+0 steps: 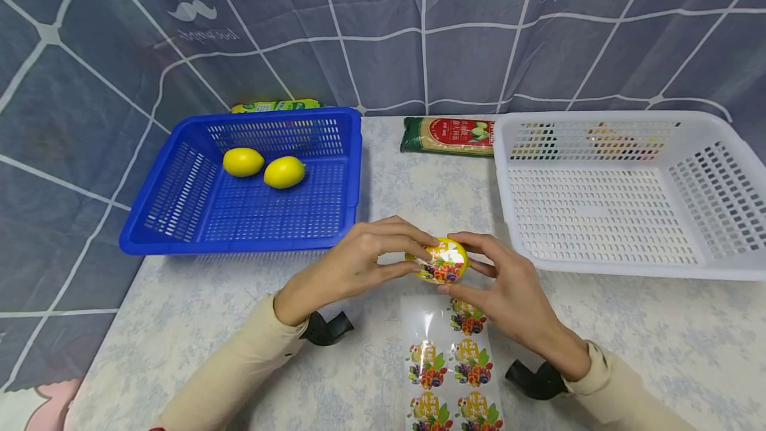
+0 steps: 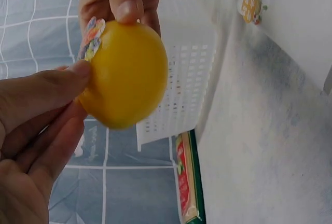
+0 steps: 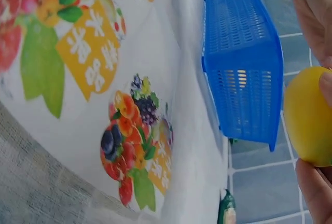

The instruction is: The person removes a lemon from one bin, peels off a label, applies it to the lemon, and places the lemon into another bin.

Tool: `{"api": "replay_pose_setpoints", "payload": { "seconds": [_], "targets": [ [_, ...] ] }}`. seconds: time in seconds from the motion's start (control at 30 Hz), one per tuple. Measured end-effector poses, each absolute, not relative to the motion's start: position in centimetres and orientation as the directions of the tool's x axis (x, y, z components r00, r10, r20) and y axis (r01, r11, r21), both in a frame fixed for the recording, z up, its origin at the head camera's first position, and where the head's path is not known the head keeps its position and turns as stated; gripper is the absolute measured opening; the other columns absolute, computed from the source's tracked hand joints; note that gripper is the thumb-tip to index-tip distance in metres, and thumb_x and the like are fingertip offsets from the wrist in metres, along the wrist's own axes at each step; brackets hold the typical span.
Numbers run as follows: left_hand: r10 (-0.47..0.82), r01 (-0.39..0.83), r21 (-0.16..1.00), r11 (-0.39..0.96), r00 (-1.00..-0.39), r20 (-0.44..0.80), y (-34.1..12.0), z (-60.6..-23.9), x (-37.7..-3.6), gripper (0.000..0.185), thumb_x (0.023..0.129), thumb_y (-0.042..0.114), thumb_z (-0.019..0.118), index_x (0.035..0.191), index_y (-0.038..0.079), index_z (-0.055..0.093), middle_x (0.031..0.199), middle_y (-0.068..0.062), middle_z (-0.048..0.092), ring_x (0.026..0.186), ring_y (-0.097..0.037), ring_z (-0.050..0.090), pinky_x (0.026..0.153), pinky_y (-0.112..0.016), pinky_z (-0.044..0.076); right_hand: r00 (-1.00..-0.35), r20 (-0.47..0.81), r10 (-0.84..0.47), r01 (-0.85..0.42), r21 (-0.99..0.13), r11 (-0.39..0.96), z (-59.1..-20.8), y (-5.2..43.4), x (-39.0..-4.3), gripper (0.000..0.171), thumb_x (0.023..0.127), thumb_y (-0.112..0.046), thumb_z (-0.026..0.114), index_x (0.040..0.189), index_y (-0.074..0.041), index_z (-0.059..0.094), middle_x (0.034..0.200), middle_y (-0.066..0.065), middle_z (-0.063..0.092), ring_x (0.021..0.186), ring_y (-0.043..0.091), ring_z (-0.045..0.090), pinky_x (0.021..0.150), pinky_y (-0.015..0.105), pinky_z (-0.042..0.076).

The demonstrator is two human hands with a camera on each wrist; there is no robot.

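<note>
Between both hands, above the table, is a yellow lemon [image 2: 129, 79] with a shiny fruit-print sticker [image 1: 444, 266] on its upper side. The left hand [image 1: 368, 258] holds the lemon from the left, its fingertips at the sticker's edge. From the right, the right hand [image 1: 511, 288] grips the lemon between thumb and fingers. In the left wrist view, part of the sticker stands up from the lemon's skin near the left thumb. Below the hands lies a clear sheet [image 1: 419, 314] with several more fruit stickers [image 1: 473, 362].
A blue basket [image 1: 239, 245] on the left holds two lemons [image 1: 284, 172]. The white basket [image 1: 505, 185] stands at the right. Behind them lie a red-and-green pasta packet [image 1: 449, 136] and a yellow-green packet [image 1: 275, 106], near a grey checked curtain [image 1: 383, 12].
</note>
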State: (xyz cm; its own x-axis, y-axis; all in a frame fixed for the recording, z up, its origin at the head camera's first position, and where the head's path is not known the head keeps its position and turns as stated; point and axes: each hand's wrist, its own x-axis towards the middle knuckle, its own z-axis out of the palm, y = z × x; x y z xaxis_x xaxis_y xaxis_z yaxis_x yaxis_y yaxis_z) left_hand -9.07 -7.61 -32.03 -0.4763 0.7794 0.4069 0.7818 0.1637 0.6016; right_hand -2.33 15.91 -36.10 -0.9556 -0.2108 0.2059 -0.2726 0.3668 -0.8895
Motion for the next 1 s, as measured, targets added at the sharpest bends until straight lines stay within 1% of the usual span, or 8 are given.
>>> {"api": "replay_pose_setpoints", "payload": {
  "seconds": [0.1, 0.2, 0.3, 0.4, 0.47, 0.63, 0.83, 1.0],
  "targets": [
    [0.796, 0.785, 0.599, 0.16, -0.461, 0.392, -7.8, -32.1, -9.2, 0.021, 0.084, 0.001, 0.076, 0.104, 0.007, 0.075, 0.122, -0.004, 0.067, 0.114, -0.014, 0.059, 0.097, -0.023, 0.047, -0.956, 0.207, -0.209, -0.272, -0.893, 0.36, -36.1, 16.0, -2.4, 0.065, 0.073, -0.01, 0.087, 0.131, -0.013, 0.059, 0.129, 0.004, 0.059, 0.119, 0.023, 0.059, 0.09, 0.025, 0.051],
    [0.806, 0.788, 0.595, 0.155, -0.449, 0.385, -7.8, -32.1, -9.0, 0.021, 0.085, 0.008, 0.077, 0.106, 0.007, 0.074, 0.123, -0.003, 0.066, 0.115, -0.013, 0.057, 0.098, -0.024, 0.046, -0.954, 0.208, -0.214, -0.274, -0.894, 0.355, -36.1, 16.0, -2.3, 0.064, 0.073, -0.01, 0.087, 0.131, -0.012, 0.058, 0.129, 0.003, 0.059, 0.119, 0.022, 0.059, 0.09, 0.025, 0.052],
    [0.801, 0.821, 0.547, 0.163, -0.434, 0.412, -7.3, -32.2, -8.8, 0.019, 0.086, 0.016, 0.077, 0.104, 0.009, 0.073, 0.117, 0.0, 0.065, 0.109, -0.012, 0.056, 0.094, -0.022, 0.046, -0.952, 0.213, -0.221, -0.284, -0.885, 0.368, -36.1, 15.8, -2.3, 0.064, 0.073, -0.01, 0.087, 0.131, -0.012, 0.059, 0.129, 0.003, 0.059, 0.119, 0.022, 0.059, 0.089, 0.026, 0.052],
    [0.788, 0.857, 0.479, 0.189, -0.424, 0.447, -6.7, -32.2, -8.6, 0.018, 0.088, 0.02, 0.076, 0.103, 0.011, 0.073, 0.109, 0.001, 0.062, 0.103, -0.012, 0.054, 0.09, -0.02, 0.045, -0.945, 0.236, -0.225, -0.31, -0.863, 0.398, -36.1, 15.6, -2.2, 0.065, 0.072, -0.009, 0.088, 0.13, -0.011, 0.059, 0.129, 0.004, 0.06, 0.118, 0.025, 0.059, 0.088, 0.028, 0.053],
    [0.78, 0.869, 0.447, 0.213, -0.427, 0.457, -6.4, -32.2, -8.4, 0.018, 0.087, 0.02, 0.077, 0.103, 0.011, 0.073, 0.107, 0.001, 0.061, 0.101, -0.011, 0.053, 0.088, -0.018, 0.045, -0.94, 0.256, -0.227, -0.331, -0.847, 0.417, -36.1, 15.5, -2.2, 0.065, 0.071, -0.008, 0.088, 0.129, -0.011, 0.059, 0.128, 0.005, 0.06, 0.118, 0.025, 0.06, 0.086, 0.03, 0.054],
    [0.783, 0.868, 0.427, 0.254, -0.444, 0.436, -6.3, -31.9, -8.0, 0.023, 0.086, 0.02, 0.079, 0.106, 0.011, 0.072, 0.109, 0.002, 0.062, 0.101, -0.01, 0.051, 0.088, -0.016, 0.044, -0.923, 0.304, -0.235, -0.379, -0.816, 0.436, -35.9, 15.4, -2.2, 0.064, 0.071, -0.007, 0.088, 0.128, -0.009, 0.06, 0.125, 0.005, 0.061, 0.118, 0.026, 0.059, 0.085, 0.03, 0.055],
    [0.803, 0.881, 0.392, 0.264, -0.426, 0.417, -6.3, -31.7, -8.0, 0.029, 0.085, 0.019, 0.079, 0.111, 0.009, 0.073, 0.112, 0.0, 0.062, 0.102, -0.011, 0.052, 0.088, -0.016, 0.044, -0.921, 0.316, -0.229, -0.388, -0.796, 0.464, -35.8, 15.3, -2.2, 0.063, 0.071, -0.008, 0.089, 0.127, -0.009, 0.061, 0.124, 0.005, 0.062, 0.115, 0.025, 0.061, 0.083, 0.033, 0.056],
    [0.803, 0.887, 0.384, 0.257, -0.417, 0.425, -6.3, -31.8, -8.1, 0.036, 0.083, 0.022, 0.081, 0.116, 0.01, 0.072, 0.11, 0.0, 0.057, 0.099, -0.012, 0.05, 0.082, -0.016, 0.043, -0.917, 0.324, -0.233, -0.398, -0.789, 0.468, -35.7, 15.2, -2.2, 0.064, 0.069, -0.007, 0.089, 0.127, -0.008, 0.061, 0.124, 0.004, 0.062, 0.115, 0.022, 0.061, 0.084, 0.031, 0.055]
  ]
}}
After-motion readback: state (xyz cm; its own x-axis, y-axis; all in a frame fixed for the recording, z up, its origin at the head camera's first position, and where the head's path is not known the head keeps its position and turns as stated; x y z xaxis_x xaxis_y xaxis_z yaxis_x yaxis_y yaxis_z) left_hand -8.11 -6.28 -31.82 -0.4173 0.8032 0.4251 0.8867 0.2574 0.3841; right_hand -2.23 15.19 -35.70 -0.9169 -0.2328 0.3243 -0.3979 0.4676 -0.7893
